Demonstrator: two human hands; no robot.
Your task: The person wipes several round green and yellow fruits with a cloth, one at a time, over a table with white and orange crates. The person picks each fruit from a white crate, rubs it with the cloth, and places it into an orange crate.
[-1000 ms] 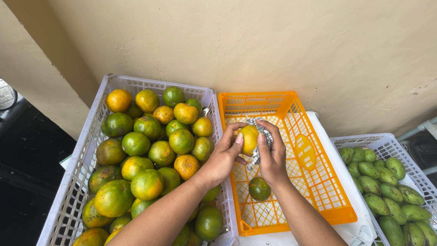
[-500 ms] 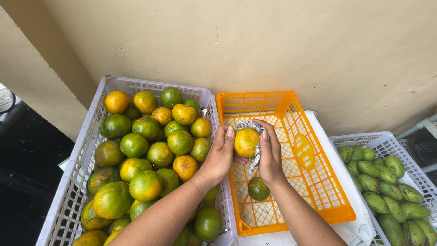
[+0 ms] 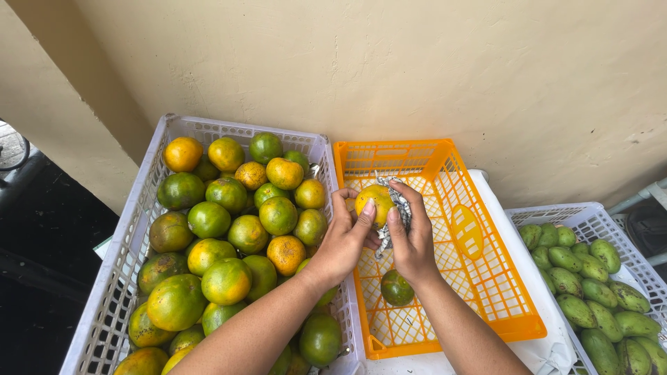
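Above the orange crate [image 3: 486, 305], we cup a firm, smooth, yellow-orange citrus fruit [image 3: 374, 201] between left hand [image 3: 344, 239] and right hand [image 3: 411, 239], fingers curled around its sides with a crinkly, soft mesh wrap [image 3: 399, 208].

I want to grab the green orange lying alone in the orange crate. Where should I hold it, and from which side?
Come from straight above. The lone green orange lies on the orange crate floor with open space around it, so fingers fit on opposite sides of its round middle. The left hand and right hand, holding a yellow orange, are just above it.
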